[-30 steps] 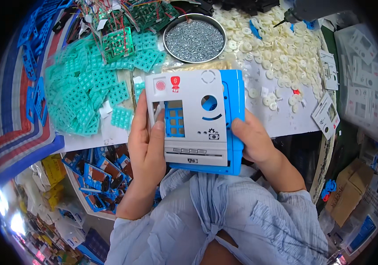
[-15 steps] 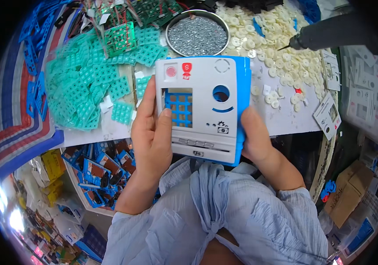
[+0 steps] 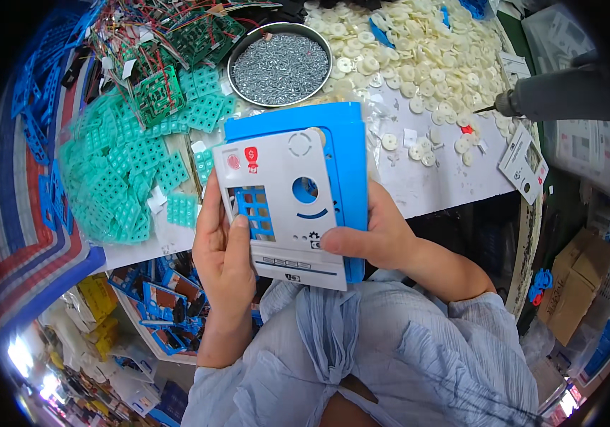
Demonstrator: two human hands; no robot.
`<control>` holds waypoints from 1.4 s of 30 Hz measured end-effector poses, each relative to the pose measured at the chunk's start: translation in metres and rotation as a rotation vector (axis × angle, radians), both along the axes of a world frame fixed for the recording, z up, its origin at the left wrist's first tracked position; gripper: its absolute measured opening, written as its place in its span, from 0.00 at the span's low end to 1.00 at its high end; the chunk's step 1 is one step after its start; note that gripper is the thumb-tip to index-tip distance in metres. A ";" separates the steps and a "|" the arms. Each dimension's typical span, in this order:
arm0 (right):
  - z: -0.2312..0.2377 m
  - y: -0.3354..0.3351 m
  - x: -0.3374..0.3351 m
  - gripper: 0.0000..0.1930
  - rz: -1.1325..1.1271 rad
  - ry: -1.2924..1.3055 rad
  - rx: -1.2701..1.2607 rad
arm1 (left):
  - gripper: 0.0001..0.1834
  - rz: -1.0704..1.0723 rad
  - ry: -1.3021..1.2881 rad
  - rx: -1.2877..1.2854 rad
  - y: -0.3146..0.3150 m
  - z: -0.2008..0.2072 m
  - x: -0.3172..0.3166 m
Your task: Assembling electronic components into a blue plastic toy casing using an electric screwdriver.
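A white printed front panel with a square window and a round hole lies askew over a blue plastic housing, whose top and right side stick out beyond it. A blue grid shows through the square window. My left hand grips the panel's left edge, thumb in front beside the window and fingers behind. My right hand closes on the lower right, its thumb pressing the panel's face and its fingers hidden behind the housing. Both parts are held up in front of me, over the table's near edge.
A round metal tray of small screws stands at the back. Turquoise button pads and green circuit boards lie left; cream discs are heaped right. A dark powered screwdriver juts in from the right. Below left is a bin of blue parts.
The white panel has shifted out of line with the blue housing and tilted. My right thumb has moved from the housing's side onto the panel's face. The view has turned slightly.
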State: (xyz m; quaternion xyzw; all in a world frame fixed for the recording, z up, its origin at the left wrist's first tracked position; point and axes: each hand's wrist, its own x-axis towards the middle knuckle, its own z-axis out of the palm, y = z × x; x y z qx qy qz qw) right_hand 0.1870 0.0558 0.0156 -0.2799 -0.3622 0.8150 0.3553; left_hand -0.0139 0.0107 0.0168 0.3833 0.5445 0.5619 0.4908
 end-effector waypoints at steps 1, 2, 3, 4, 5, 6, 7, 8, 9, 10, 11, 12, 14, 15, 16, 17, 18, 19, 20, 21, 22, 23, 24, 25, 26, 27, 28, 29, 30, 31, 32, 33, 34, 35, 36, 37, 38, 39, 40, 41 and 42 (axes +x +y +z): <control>0.000 0.002 0.000 0.37 0.029 -0.012 0.021 | 0.30 -0.010 0.018 -0.006 -0.002 0.001 -0.002; 0.000 0.003 -0.001 0.37 0.058 -0.023 0.041 | 0.30 0.002 0.029 0.002 -0.003 -0.001 -0.002; 0.000 0.002 -0.002 0.36 0.052 -0.012 0.033 | 0.30 0.013 0.039 0.010 -0.004 -0.002 -0.001; 0.000 0.002 -0.003 0.36 0.047 -0.003 0.026 | 0.30 0.025 0.046 0.021 -0.004 -0.004 -0.001; 0.000 0.002 -0.003 0.36 0.041 0.005 0.019 | 0.31 0.017 0.041 0.015 -0.004 -0.003 0.000; -0.001 0.001 -0.004 0.36 0.034 0.006 0.016 | 0.31 0.009 0.035 0.009 -0.003 -0.002 0.000; 0.000 0.001 -0.004 0.35 0.027 0.007 0.012 | 0.32 0.001 0.029 0.003 -0.003 0.000 0.000; 0.000 0.001 -0.004 0.35 0.020 0.008 0.009 | 0.32 0.001 0.025 -0.002 -0.003 0.000 0.000; 0.000 0.001 -0.004 0.34 0.012 0.002 0.016 | 0.32 0.001 0.021 -0.006 -0.004 0.000 0.000; -0.001 0.000 -0.004 0.34 0.005 -0.005 0.024 | 0.32 0.000 0.017 -0.011 -0.004 0.000 0.000; -0.001 0.000 -0.004 0.34 -0.003 -0.011 0.032 | 0.31 0.024 0.016 -0.013 -0.005 0.000 0.001; -0.001 -0.001 -0.005 0.33 -0.009 -0.005 0.032 | 0.31 0.047 0.015 -0.016 -0.005 0.000 0.002; -0.001 -0.002 -0.007 0.33 -0.020 0.007 0.027 | 0.30 0.075 0.011 -0.016 -0.004 -0.001 0.002; -0.001 -0.002 -0.007 0.33 -0.006 0.004 0.022 | 0.30 0.079 0.008 -0.012 -0.003 -0.001 0.002; 0.000 0.000 -0.007 0.32 0.009 0.003 0.017 | 0.30 0.086 0.008 -0.008 -0.003 0.000 0.002; 0.000 0.001 -0.007 0.32 0.025 0.002 0.012 | 0.30 0.090 0.018 -0.002 -0.003 -0.001 0.001; 0.001 0.001 -0.007 0.32 0.029 -0.002 0.018 | 0.30 0.094 0.028 0.003 -0.003 -0.002 -0.001; 0.001 0.002 -0.006 0.32 0.033 -0.006 0.024 | 0.30 0.099 0.039 0.010 -0.004 -0.002 -0.002; 0.002 0.002 -0.006 0.31 0.037 -0.009 0.030 | 0.30 0.097 0.047 0.007 -0.003 -0.002 -0.002; 0.002 0.001 -0.007 0.31 0.029 -0.005 0.024 | 0.30 0.096 0.056 0.004 -0.003 -0.001 -0.002; 0.003 0.000 -0.008 0.31 0.019 -0.003 0.018 | 0.30 0.093 0.061 0.001 -0.002 -0.002 -0.002; 0.003 0.000 -0.008 0.31 0.010 -0.001 0.012 | 0.30 0.089 0.060 0.005 -0.002 -0.002 -0.001; 0.005 -0.001 -0.009 0.31 0.007 0.003 0.006 | 0.30 0.086 0.058 0.008 -0.002 -0.002 -0.001; 0.006 -0.001 -0.009 0.31 0.004 0.008 0.000 | 0.30 0.082 0.056 0.011 -0.002 -0.003 -0.001; 0.007 -0.001 -0.010 0.30 0.001 0.012 -0.006 | 0.30 0.079 0.060 0.013 -0.002 -0.004 -0.002; 0.005 -0.003 -0.010 0.30 -0.007 0.014 0.003 | 0.30 0.077 0.064 0.014 -0.002 -0.006 -0.002; 0.003 -0.004 -0.011 0.30 -0.014 0.016 0.013 | 0.30 0.075 0.068 0.017 -0.003 -0.007 -0.003; 0.002 -0.005 -0.012 0.30 -0.022 0.018 0.023 | 0.30 0.077 0.064 0.009 -0.003 -0.007 -0.003; 0.002 -0.005 -0.012 0.30 -0.013 0.019 0.013 | 0.30 0.078 0.061 0.001 -0.003 -0.007 -0.003; 0.002 -0.003 -0.011 0.30 -0.002 0.020 0.002 | 0.30 0.081 0.058 -0.006 -0.004 -0.006 -0.003; 0.003 -0.003 -0.011 0.30 0.009 0.022 -0.008 | 0.30 0.079 0.055 -0.005 -0.004 -0.005 -0.003; 0.002 -0.003 -0.011 0.29 0.001 0.037 -0.030 | 0.31 0.077 0.052 -0.003 -0.005 -0.004 -0.003; 0.001 -0.003 -0.011 0.29 -0.007 0.051 -0.049 | 0.31 0.074 0.047 0.001 -0.004 -0.003 -0.004; 0.000 -0.003 -0.011 0.29 -0.016 0.064 -0.069 | 0.32 0.045 0.039 0.000 -0.004 0.001 -0.004; -0.003 -0.002 -0.010 0.28 -0.017 0.107 -0.141 | 0.33 0.016 0.030 -0.001 -0.005 0.008 -0.004; -0.006 -0.001 -0.007 0.28 -0.016 0.150 -0.212 | 0.34 -0.010 0.023 -0.002 -0.006 0.012 -0.004; -0.010 -0.001 -0.005 0.27 -0.015 0.193 -0.283 | 0.35 -0.017 0.041 0.031 -0.009 0.011 -0.005; -0.013 -0.002 -0.006 0.27 -0.026 0.231 -0.294 | 0.36 -0.024 0.058 0.064 -0.012 0.009 -0.006; -0.016 -0.003 -0.009 0.26 -0.034 0.271 -0.308 | 0.36 -0.028 0.079 0.095 -0.015 0.007 -0.008; -0.017 -0.004 -0.010 0.26 -0.042 0.312 -0.322 | 0.36 -0.012 -0.009 0.128 -0.016 0.001 -0.006; -0.016 -0.002 -0.010 0.26 -0.033 0.275 -0.276 | 0.36 0.005 0.028 0.093 -0.017 -0.004 -0.006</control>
